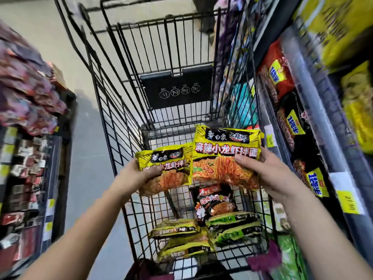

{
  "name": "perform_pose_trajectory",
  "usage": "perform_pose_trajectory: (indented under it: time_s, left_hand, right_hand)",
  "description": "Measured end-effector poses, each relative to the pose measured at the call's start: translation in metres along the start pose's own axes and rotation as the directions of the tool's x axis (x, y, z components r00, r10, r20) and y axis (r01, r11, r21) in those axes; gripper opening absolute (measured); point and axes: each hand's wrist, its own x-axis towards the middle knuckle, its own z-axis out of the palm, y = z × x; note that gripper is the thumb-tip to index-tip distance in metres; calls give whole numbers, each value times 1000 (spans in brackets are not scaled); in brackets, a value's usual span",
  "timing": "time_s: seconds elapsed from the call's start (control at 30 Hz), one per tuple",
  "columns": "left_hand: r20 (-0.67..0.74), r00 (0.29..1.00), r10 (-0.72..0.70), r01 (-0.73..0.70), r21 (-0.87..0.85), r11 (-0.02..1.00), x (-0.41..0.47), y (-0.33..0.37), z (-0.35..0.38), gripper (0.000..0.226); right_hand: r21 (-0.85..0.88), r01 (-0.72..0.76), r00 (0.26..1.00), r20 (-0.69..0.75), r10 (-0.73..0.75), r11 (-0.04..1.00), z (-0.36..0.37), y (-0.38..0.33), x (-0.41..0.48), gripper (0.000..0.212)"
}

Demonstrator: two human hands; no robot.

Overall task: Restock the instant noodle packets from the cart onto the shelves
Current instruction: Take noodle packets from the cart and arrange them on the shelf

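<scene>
Left hand (139, 174) gripped one yellow noodle packet (165, 164), right hand (262, 174) gripped a second packet (226, 156), side by side over the cart (125, 110). Spare packets (201, 237) lay in it below the hands. Shelves (302, 138) were just right of the right hand.

Pale floor (84, 178) lies beside blurred red-purple packets (26, 93), perhaps snacks; a yellow price tag (350, 202) sits at right.
</scene>
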Motion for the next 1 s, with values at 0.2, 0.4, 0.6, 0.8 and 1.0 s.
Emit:
perform_pose_trajectory:
  time_s: [0.2,0.4,0.6,0.8,1.0]
  left_hand:
    - [8,975,223,-219,-151,964,-40,67,-50,82]
    - [10,925,379,-358,-306,882,-92,130,-78,97]
    - [-23,884,466,-442,-362,821,-141,173,-85,35]
    - [40,839,543,-500,-338,797,-164,192,-89,91]
    - [173,783,597,-517,-351,780,-176,206,-88,95]
  right_hand:
    - [41,104,993,49,-106,994,-2,-33,-29,58]
    - [43,292,950,100,-295,955,1,-71,-74,96]
    - [118,430,893,88,-441,895,3,-97,-119,59]
    - [119,509,857,25,-515,852,-2,-106,-166,55]
    - [134,577,817,-128,-563,806,1,-88,-229,66]
